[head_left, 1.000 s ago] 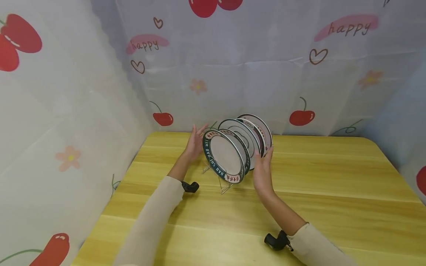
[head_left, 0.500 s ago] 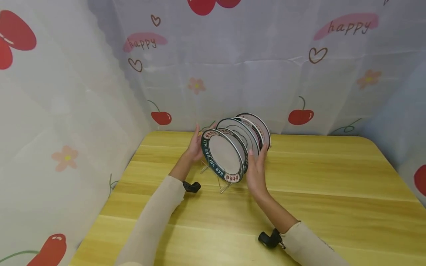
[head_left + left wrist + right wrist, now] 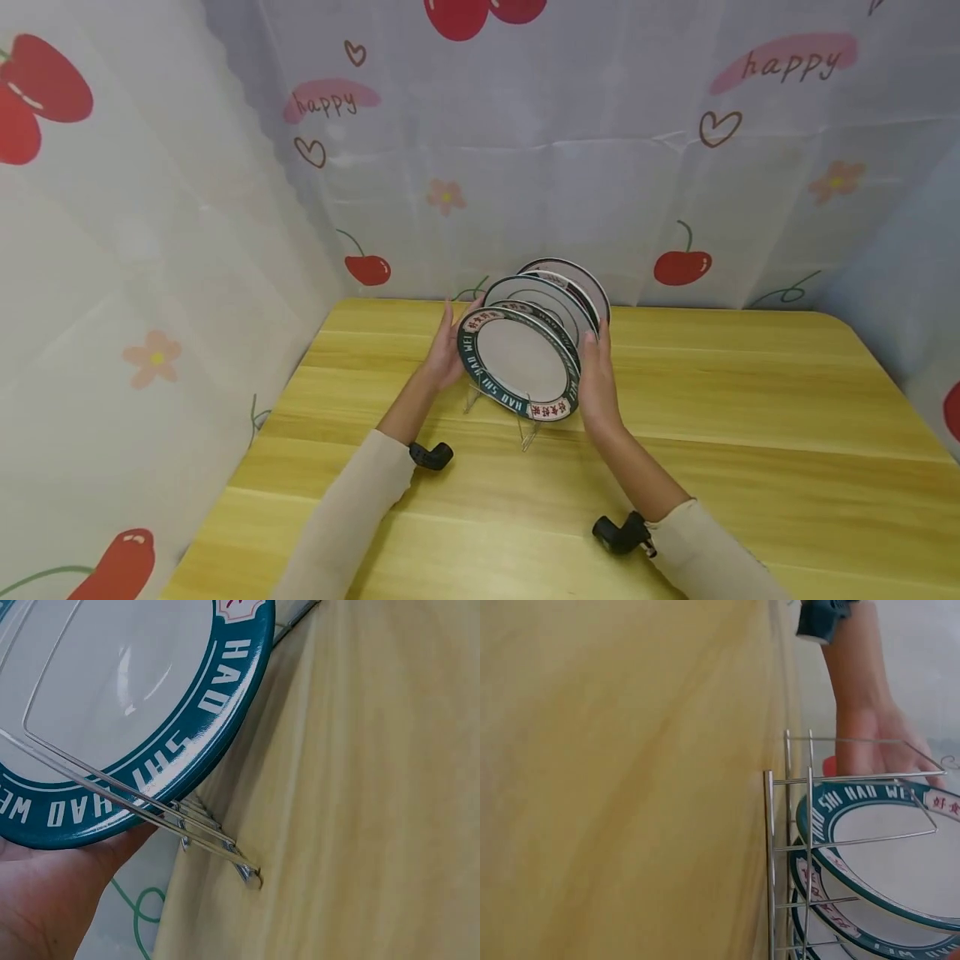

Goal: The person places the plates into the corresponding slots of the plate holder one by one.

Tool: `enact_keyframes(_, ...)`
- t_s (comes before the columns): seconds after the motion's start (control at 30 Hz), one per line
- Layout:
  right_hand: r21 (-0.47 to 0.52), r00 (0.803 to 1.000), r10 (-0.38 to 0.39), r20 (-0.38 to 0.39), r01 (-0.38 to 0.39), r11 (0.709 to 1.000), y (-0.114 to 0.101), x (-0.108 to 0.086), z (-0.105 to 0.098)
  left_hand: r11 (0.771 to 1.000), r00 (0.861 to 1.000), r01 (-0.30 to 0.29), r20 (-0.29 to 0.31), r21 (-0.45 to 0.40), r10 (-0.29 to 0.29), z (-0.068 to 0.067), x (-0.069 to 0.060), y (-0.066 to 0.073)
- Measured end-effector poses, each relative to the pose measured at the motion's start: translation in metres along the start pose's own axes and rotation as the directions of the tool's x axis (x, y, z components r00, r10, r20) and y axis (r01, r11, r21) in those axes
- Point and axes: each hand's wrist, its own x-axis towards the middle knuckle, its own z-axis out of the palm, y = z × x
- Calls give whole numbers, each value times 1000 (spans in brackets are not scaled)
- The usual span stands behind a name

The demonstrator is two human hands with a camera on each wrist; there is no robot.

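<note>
Several round plates stand on edge, one behind another, in a thin metal wire dish rack (image 3: 770,862) on the table. The front plate (image 3: 521,358) has a white middle and a dark green rim with white letters. My left hand (image 3: 444,354) lies along the left side of the plates, its thumb raised. In the left wrist view, the plate's rim (image 3: 187,750) hides its fingertips. On the other side, my right hand (image 3: 600,383) touches the plates' right edges with nearly straight fingers. The rearmost plate (image 3: 573,275) leans near the back cloth.
A yellow wood-grain table (image 3: 750,433) carries the rack near its back edge. Behind it hangs a pale cloth (image 3: 585,183) with cherries and hearts, and more cloth (image 3: 210,275) closes off the left. Black cameras (image 3: 431,456) are strapped to both wrists.
The rack and plates have turned so the front plate faces me more squarely, its near end shifting right. My right hand went left with the plates' edge, then back right.
</note>
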Motion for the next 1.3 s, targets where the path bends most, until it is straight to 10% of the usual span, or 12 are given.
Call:
enact_keyframes(0.47,138,993,43,110,-58,989,0,11,-19,995,990,-102,-95,-23,99,29,-22,-15)
enact_keyframes(0.93,303,955,24,296,-118,946,-1,24,-38,980,936,-189,-290,59,198,61,-38,-32)
enact_keyframes(1.3,267,950,83,301,-167,949,-7,24,-40,974,938,-221,-265,48,226,67,-43,-33)
